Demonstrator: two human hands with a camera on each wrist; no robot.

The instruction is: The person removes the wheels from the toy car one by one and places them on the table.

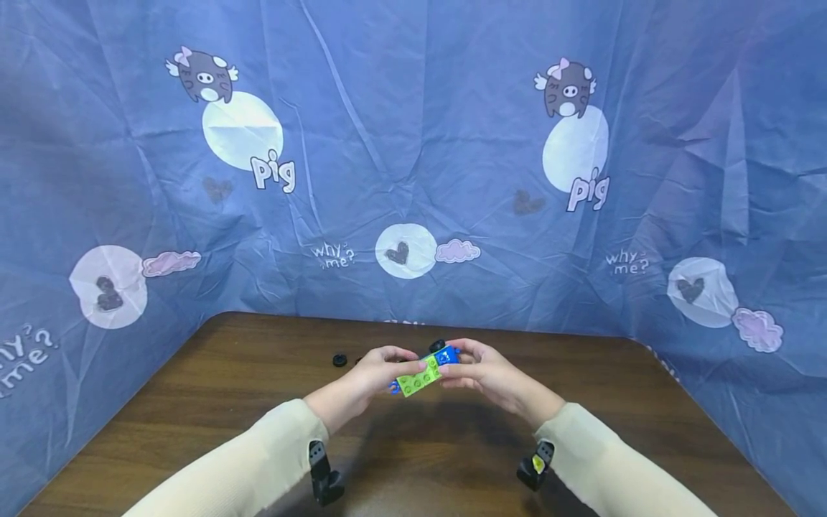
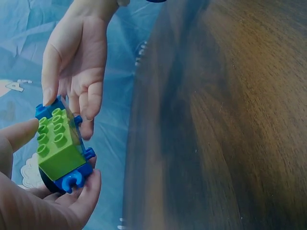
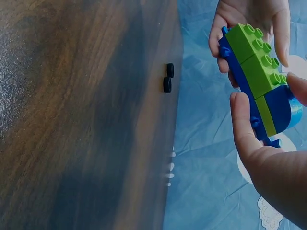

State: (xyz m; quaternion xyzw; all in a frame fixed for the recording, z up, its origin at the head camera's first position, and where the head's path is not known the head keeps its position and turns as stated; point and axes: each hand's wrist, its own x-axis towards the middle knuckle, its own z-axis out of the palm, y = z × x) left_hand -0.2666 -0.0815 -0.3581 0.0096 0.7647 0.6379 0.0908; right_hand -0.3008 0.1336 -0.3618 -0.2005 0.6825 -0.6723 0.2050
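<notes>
On the brick car, a wheel escapes right wrist's view.

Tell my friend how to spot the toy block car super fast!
Find the brown wooden table in front of the blue pig-print cloth. Above it, the left hand and right hand hold the toy block car between them. Its lime-green studded top and blue base set it apart from the two plain black wheels loose on the table.

Printed cloth encloses this table, booth-like.
</notes>
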